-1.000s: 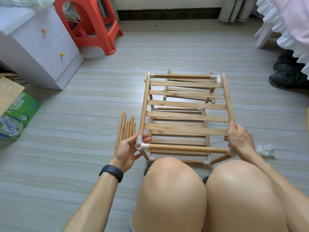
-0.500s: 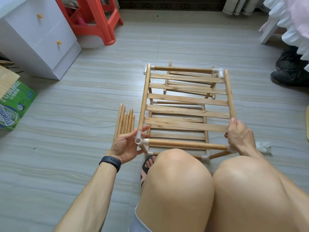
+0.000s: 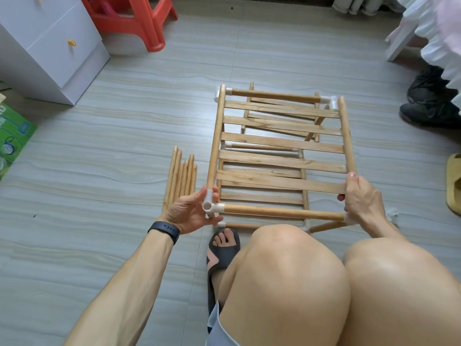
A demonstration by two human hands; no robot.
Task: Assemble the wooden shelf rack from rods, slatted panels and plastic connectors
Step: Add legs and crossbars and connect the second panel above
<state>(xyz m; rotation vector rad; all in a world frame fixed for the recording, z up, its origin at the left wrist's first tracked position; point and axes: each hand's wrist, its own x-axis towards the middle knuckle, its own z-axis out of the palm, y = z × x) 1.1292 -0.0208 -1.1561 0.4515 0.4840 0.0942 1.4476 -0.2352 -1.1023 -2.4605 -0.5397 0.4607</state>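
Note:
The wooden shelf rack (image 3: 279, 143) stands on the floor in front of my knees, two slatted tiers joined by rods and white plastic connectors. My left hand (image 3: 189, 213) holds the near left corner connector (image 3: 212, 203) of the top tier, fingers curled round it. My right hand (image 3: 359, 198) grips the right side rod (image 3: 345, 136) at the near right corner, thumb lying along the rod. The front rod (image 3: 282, 212) runs between my hands. The lower slatted panel (image 3: 262, 196) shows through the top slats.
A bundle of several loose rods (image 3: 180, 176) lies on the floor left of the rack. A white drawer cabinet (image 3: 50, 46) and a red plastic stool (image 3: 139, 18) stand far left. A green box (image 3: 12, 136) sits at the left edge. Dark shoes (image 3: 429, 101) and a yellow slipper (image 3: 454, 183) lie right.
The view has tilted down and my foot in a dark sandal has come into view. Both hands keep their hold on the near corners of the rack.

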